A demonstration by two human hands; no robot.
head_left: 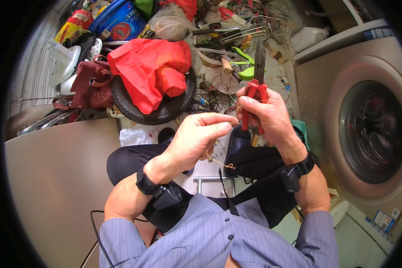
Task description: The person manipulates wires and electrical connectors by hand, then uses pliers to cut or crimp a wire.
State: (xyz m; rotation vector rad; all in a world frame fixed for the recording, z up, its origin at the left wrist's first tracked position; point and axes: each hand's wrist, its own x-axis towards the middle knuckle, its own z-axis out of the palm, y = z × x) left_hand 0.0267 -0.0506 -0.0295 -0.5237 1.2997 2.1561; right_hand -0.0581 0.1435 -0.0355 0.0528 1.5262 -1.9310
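Red-handled pliers [256,85] in right hand [270,111], nose pointing away from person; right fingers closed around handles. Thin copper-coloured wire [219,163] in left hand [192,136], looped end hanging below, above lap; left thumb and forefinger pinched narrow, tips near pliers. Beyond hands: red bag [148,67] on black tyre [136,110], maroon bag [93,87] beside it, blue bucket [119,21] farther. Washing machine [317,85] at right.

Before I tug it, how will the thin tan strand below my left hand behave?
The strand is probably light and flexible, being so thin. Its curled end suggests it may hold bends or snag. Dangling from your left hand, it could swing.
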